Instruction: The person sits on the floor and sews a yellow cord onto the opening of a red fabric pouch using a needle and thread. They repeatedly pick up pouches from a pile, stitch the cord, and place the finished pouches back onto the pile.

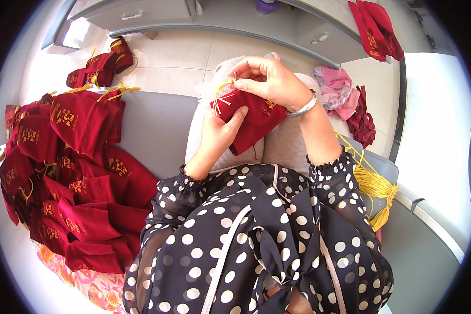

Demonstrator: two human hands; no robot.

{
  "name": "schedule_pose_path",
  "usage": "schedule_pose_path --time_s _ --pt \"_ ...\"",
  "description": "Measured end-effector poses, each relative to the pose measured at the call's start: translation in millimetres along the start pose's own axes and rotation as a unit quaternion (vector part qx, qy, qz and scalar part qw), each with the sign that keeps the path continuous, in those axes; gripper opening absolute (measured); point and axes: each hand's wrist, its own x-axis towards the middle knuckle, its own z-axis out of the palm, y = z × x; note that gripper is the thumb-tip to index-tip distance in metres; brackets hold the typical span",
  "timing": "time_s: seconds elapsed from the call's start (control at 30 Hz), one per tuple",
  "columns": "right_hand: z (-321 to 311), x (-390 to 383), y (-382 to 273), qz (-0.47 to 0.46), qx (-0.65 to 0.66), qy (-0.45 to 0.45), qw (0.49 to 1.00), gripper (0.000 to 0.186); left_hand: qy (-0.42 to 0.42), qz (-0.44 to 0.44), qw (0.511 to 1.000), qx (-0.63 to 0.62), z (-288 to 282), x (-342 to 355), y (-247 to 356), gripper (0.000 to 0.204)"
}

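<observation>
Over my lap is a dark red cloth pouch (254, 123) with gold print. My left hand (220, 131) grips its lower left edge, thumb lying on top of the cloth. At the pouch's upper edge, my right hand (275, 83) pinches thumb and forefinger together on a yellow cord (217, 96). A small dark, thin tip shows between those fingertips; its kind I cannot make out. Pale loose cord ends fan out above my left thumb. A bracelet circles my right wrist.
To my left lies a large heap of red pouches (78, 188), with more pouches (102, 68) on the floor beyond. A bundle of yellow cord (374, 191) rests at my right. Pink cloth (337, 89) lies near red pouches; another red piece (377, 31) hangs by grey drawers (136, 15).
</observation>
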Motion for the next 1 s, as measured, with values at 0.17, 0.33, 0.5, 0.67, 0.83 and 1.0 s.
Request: schedule_pose_path --time_s 0.17,0.33,0.5,0.67,0.83,1.0 --pt "7 -4 -3 -0.031 -0.099 0.048 0.993 0.026 0.009 0.007 1.000 0.022 2 0 4 0.026" --pt "18 -11 -18 -0.035 -0.218 0.106 0.970 0.031 0.012 0.040 0.998 0.046 4 -1 5 0.021" --pt "22 -4 -7 -0.086 -0.272 0.125 0.950 0.025 0.022 0.062 0.995 0.074 8 2 -1 0.015" --pt "26 -4 -13 -0.131 -0.383 0.150 0.902 0.015 0.036 0.073 0.993 0.086 10 1 0 0.014" --pt "22 -5 -18 -0.147 -0.416 0.144 0.886 0.014 0.031 0.074 0.994 0.069 12 1 -2 0.015" --pt "13 2 -20 -0.136 -0.460 0.141 0.866 0.011 0.004 0.047 0.996 0.082 10 1 2 0.015"
